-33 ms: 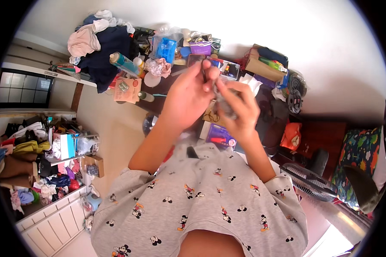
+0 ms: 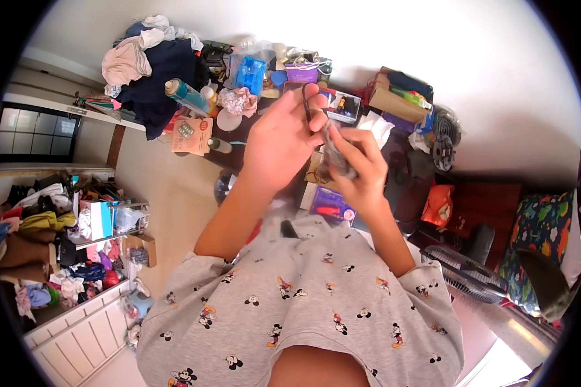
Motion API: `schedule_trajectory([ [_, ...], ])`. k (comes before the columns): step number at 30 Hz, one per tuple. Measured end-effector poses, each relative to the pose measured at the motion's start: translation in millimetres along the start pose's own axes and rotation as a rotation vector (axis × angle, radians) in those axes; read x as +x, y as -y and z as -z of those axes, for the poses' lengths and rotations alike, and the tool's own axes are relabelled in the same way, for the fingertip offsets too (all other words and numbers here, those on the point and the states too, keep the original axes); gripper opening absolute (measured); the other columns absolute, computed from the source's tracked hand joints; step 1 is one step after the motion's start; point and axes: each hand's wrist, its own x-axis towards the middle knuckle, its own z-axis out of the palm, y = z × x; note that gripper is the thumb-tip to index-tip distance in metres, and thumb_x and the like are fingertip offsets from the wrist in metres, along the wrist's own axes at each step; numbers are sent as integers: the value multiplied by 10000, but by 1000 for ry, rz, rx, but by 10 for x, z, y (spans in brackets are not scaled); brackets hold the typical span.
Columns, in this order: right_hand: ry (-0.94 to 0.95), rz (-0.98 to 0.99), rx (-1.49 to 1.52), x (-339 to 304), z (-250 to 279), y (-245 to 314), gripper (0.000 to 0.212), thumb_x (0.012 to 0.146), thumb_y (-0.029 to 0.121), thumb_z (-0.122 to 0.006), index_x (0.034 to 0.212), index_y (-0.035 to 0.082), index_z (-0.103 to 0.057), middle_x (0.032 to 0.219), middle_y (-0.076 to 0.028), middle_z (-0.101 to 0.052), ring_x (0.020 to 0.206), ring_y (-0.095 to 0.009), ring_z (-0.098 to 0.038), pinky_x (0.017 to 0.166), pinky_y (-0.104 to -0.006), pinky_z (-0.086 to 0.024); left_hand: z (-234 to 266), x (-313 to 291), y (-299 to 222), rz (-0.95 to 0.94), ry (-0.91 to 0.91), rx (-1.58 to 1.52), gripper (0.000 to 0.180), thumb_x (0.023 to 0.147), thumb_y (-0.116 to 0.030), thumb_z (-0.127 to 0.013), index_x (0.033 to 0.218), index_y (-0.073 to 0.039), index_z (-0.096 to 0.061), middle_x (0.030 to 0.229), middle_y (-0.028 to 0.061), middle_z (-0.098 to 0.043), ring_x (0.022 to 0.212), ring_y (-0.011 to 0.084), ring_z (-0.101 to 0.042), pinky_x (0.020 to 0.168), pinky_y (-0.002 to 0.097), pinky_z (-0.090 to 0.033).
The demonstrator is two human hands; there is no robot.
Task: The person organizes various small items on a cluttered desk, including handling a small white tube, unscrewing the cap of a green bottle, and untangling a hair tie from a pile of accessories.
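Note:
Both hands are raised close together over the cluttered desk. My left hand (image 2: 274, 145) is closed, its fingers bent around a thin dark strip (image 2: 306, 108) that runs along them; the rest of that piece is hidden. Just beside it, my right hand (image 2: 363, 168) pinches a crumpled grey, cloth-like thing (image 2: 337, 158) between thumb and fingers. The grey thing lies against the lower end of the dark strip, near the left fingertips. Blur and the fingers keep me from telling whether the two are joined.
Behind the hands, the desk bears a spray can (image 2: 186, 95), a blue plastic container (image 2: 250, 74), a small bottle (image 2: 220, 146) and a cardboard box (image 2: 394, 97). A purple box (image 2: 332, 204) lies below them. A fan (image 2: 465, 274) stands at the right, shelves of clothes (image 2: 51, 238) at the left.
My left fingers have shifted slightly, and more of the dark strip shows along them. My right hand has moved a little left with the grey thing.

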Motion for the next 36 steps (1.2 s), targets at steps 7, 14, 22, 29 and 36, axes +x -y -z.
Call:
schedule_trajectory([
  [7,-180,31,-226,77,13,-26,531,645,-117,-675,1151,47,-679,1031,-116,-597,857,-249,-626,708,-311,-520,-90,7,103,-91,-84,-36,661,1031,-410,-284,1480,65,-189,1554,218,-231,1443,346,-238,1170,472,-230],
  [14,-94,-20,-187,16,35,9,495,637,-57,-715,1114,70,-687,1077,-123,-570,923,-277,-621,752,-351,-535,-72,-107,90,-61,-62,117,803,996,-552,-222,1491,75,-145,1579,231,-146,1464,352,-166,1178,467,-175],
  [22,156,68,-66,-31,65,0,481,661,-100,-670,1122,37,-682,1087,-111,-571,913,-267,-640,748,-337,-536,19,-227,45,-100,-55,199,863,976,-607,-206,1507,64,-100,1591,208,-125,1477,302,-140,1189,421,-129],
  [29,96,42,-90,-54,-150,93,501,649,-109,-652,1124,49,-682,1076,-124,-589,888,-274,-631,735,-347,-535,-11,-259,36,-132,-1,260,875,971,-624,-176,1504,68,-124,1590,205,-136,1478,294,-140,1192,407,-113],
  [36,100,-9,-127,73,-149,257,442,645,-88,-669,1071,29,-686,1042,-121,-614,871,-282,-638,727,-345,-535,-61,-302,-8,-124,104,422,860,974,-622,-170,1503,57,-159,1586,216,-141,1471,308,-166,1187,425,-134],
])
